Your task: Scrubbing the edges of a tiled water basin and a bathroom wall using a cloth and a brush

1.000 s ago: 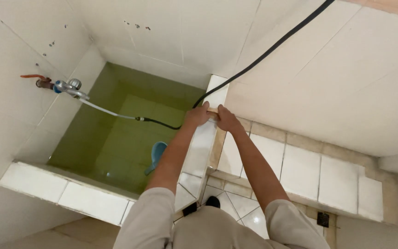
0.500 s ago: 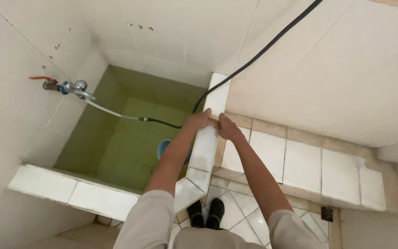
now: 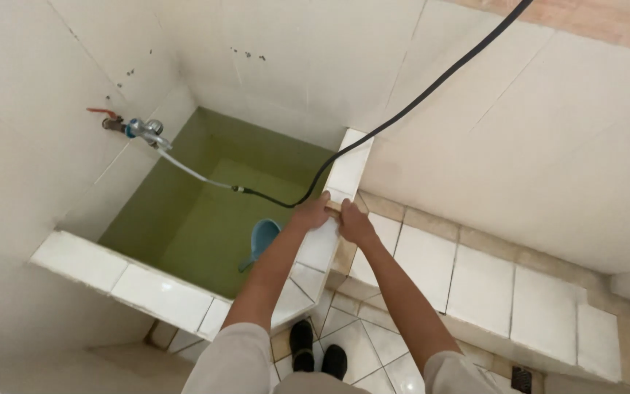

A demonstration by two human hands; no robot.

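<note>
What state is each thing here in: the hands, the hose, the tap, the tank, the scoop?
Left hand: gripping a small tan object on the tank's rim.
Right hand: gripping the same object.
Black hose: draped over the rim.
Tap: joined to a white hose.
Tank: holds greenish water.
Blue scoop: in the water.

**Around the tiled water basin**

I see a metal wall tap (image 3: pixel 142 129) with a thin white tube running to a long black rubber hose (image 3: pixel 417 98). A blue plastic dipper (image 3: pixel 262 239) sits in the green-walled basin (image 3: pixel 184 211). A low white-tiled ledge (image 3: pixel 475 281) runs rightward, and black shoes (image 3: pixel 315 350) stand on the tiled floor (image 3: pixel 362 339)
</note>
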